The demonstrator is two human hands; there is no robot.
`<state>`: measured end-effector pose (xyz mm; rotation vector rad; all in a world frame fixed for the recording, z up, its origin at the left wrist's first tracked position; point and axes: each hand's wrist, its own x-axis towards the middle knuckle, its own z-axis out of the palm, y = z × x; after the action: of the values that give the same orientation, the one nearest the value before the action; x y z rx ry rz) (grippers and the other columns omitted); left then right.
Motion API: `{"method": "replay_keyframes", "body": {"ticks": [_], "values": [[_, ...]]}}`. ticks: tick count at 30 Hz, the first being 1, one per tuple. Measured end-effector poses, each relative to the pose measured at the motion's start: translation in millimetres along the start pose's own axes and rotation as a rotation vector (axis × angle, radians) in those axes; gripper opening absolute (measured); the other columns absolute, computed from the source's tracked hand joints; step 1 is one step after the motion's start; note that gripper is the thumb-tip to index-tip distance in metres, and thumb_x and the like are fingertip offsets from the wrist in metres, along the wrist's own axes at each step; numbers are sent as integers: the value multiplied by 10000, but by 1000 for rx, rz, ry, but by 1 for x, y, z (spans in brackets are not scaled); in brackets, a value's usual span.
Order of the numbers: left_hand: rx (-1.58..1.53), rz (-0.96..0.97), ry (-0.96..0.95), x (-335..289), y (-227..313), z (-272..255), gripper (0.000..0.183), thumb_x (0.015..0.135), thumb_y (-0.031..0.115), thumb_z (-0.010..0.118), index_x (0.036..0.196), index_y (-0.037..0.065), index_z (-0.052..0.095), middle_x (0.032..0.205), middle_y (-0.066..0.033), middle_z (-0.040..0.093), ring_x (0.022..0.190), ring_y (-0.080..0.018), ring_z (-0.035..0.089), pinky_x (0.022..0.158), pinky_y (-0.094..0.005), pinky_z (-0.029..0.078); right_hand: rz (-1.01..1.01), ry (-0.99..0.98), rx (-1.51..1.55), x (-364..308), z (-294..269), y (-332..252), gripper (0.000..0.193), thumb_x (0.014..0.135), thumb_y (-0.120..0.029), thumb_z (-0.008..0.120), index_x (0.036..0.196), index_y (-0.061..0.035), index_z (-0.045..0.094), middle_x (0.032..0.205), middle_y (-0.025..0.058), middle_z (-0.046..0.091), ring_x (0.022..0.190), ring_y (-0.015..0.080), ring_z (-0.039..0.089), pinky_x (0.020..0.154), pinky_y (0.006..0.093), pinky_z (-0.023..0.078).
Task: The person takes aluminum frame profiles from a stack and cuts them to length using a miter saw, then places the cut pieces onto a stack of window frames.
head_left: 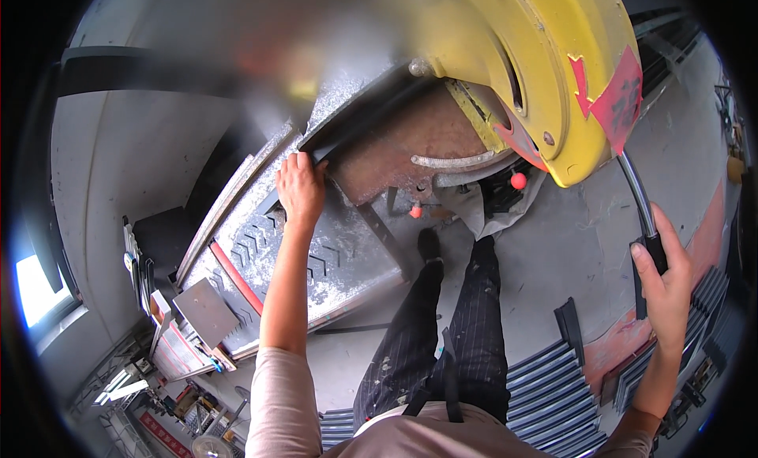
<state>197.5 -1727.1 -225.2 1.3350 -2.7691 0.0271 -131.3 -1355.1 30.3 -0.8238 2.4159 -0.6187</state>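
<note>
A cut-off saw with a yellow guard (568,103) fills the upper right. From its guard a bent metal lever (636,185) comes down to a black grip, and my right hand (669,280) is closed around that grip. Across the rusty saw table (387,158) lies a long dark metal profile (371,106), its far part running under the blurred upper area. My left hand (302,191) has its fingers bent over the near end of this profile. A curved scale (458,160) and two red knobs sit at the table's front; the blade is mostly hidden by the guard.
Left of the saw stretches a grey metal bench (339,264) with several chevron-shaped dark pieces and a red strip (237,278). Stacked dark profiles (553,399) lie on the floor by my legs. A box (162,308) and a grey plate (207,312) are on the bench's left end.
</note>
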Motion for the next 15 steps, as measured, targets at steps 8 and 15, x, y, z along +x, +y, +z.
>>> {"method": "replay_keyframes", "body": {"ticks": [8, 15], "values": [[10, 4, 9, 0, 0, 1, 288, 882, 295, 674, 953, 40, 563, 954, -142, 600, 966, -330, 578, 850, -441, 421, 10, 6, 8, 0, 4, 3, 497, 907, -34, 632, 1373, 74, 498, 1162, 140, 642, 1007, 155, 596, 928, 282, 468], [4, 6, 9, -1, 1, 1, 293, 885, 303, 670, 958, 40, 565, 956, -144, 602, 967, -332, 579, 853, -443, 421, 2, 12, -3, 0, 6, 4, 492, 911, -41, 629, 1374, 69, 501, 1152, 139, 643, 1000, 158, 603, 923, 283, 472]]}}
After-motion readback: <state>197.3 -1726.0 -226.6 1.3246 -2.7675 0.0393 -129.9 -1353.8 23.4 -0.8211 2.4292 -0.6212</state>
